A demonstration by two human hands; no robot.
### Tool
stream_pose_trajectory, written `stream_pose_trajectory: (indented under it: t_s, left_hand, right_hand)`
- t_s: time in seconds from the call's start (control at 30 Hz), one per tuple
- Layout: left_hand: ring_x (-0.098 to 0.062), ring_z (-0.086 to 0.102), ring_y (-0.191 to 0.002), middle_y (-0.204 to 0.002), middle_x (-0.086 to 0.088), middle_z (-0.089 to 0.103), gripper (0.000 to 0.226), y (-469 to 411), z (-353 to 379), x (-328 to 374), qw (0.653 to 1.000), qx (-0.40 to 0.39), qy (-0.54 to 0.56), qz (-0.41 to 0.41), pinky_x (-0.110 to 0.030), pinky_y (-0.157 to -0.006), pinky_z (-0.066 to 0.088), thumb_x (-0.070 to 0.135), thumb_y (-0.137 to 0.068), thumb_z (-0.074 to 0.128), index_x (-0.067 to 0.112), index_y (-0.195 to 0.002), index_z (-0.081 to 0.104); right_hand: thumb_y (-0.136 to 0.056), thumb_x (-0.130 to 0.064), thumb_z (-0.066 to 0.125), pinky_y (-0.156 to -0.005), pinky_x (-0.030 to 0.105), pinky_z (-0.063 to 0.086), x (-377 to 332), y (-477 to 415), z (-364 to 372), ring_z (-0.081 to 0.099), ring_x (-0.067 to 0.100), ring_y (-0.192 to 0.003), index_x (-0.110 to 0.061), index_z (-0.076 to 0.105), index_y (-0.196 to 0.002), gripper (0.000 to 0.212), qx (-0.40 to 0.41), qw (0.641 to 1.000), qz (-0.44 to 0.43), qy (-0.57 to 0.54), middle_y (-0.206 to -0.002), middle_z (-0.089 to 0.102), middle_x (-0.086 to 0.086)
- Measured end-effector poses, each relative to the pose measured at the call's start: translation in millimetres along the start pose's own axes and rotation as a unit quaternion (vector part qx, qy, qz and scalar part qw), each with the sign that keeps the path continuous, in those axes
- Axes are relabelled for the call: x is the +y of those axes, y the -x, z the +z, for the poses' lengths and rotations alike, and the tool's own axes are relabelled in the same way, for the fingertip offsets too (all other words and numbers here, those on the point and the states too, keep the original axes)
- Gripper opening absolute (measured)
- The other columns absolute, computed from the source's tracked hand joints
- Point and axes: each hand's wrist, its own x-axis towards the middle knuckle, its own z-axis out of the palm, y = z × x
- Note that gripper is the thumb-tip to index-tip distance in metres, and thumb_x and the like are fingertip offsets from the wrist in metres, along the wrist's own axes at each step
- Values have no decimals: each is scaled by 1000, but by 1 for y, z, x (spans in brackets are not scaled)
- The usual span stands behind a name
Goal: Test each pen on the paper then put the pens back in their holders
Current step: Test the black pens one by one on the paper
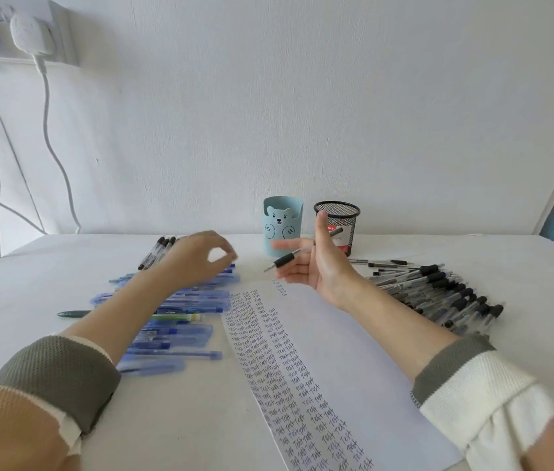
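While the right hand (316, 263) is raised above the far end of the paper (343, 348), its fingers curl round a black-grip pen (287, 259) with the thumb standing upright. The pen is off the table (173, 423), slanted, its tip pointing down and to the left, in front of the blue bear holder (282, 229). Just beside that holder, to the right, stands the black mesh holder (338, 212), both against the wall. The left hand (197, 258) hovers over the spread of blue pens (183, 321) left of the paper, thumb and forefinger bent into a ring, but it is blurred, so I cannot tell whether they pinch anything. A heap of black pens (438, 294) lies right of the paper, and a smaller bunch of black-capped pens (158, 251) lies beyond the left hand. Columns of the word "Test" fill the paper's left side.
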Motion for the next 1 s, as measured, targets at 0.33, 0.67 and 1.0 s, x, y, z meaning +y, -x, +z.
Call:
stream_pose_trajectory:
  t_s: [0.33,0.67,1.0]
  left_hand:
    - [6,55,-109,-109,28,64,52,4,18,23,989,-105,101,24,-32,-105,39,87,-53,59,52,-91,68]
    - [9,55,-106,-108,25,65,28,5,20,24,986,-98,134,30,-22,-102,39,57,-70,74,40,-92,73]
    - [8,54,-108,-108,28,64,31,5,20,23,986,-103,131,26,-23,-102,38,63,-68,72,43,-92,72]
  right_hand:
    - [-83,-30,77,-41,21,38,23,-1,-5,46,11,-41,-11,56,-75,30,104,990,-68,67,-49,51,0]
    - [-97,-46,53,-45,16,40,23,-4,-6,49,7,-47,-10,74,-88,43,73,979,-64,180,-74,74,8]
    - [-78,-11,67,-45,20,24,35,-9,-5,27,6,-46,-18,40,-51,39,131,931,-139,312,-43,35,-9]
